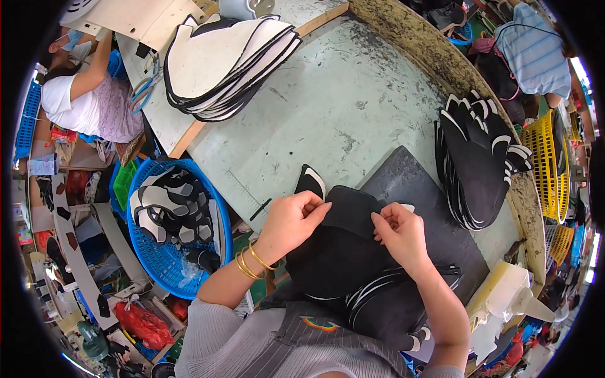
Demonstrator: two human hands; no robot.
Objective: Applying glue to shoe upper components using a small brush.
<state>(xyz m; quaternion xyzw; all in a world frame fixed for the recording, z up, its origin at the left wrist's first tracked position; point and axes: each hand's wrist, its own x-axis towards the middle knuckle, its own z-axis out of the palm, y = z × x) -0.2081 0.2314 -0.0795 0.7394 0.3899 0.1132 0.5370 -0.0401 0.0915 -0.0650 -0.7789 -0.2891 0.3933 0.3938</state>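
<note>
My left hand [293,220], with gold bangles at its wrist, pinches the left edge of a black fabric piece [334,255] with thumb and forefinger. My right hand [402,233] has its fingers closed at the same piece's upper right edge. The piece looks like a shoe upper; its top part [353,211] forms a smooth band between my hands. A black tip with white edging [311,181] pokes out beyond my left hand. More black pieces with white edges [384,302] lie over my lap, partly hidden under the held one.
A dark flat slab [416,183] lies on the worn table [328,94]. At the right rests a pile of black pieces [472,164]; at the far left, a stack of white pieces with black edges [220,69] near scissors [144,94]. A blue basket [173,277] stands left, and co-workers sit beyond.
</note>
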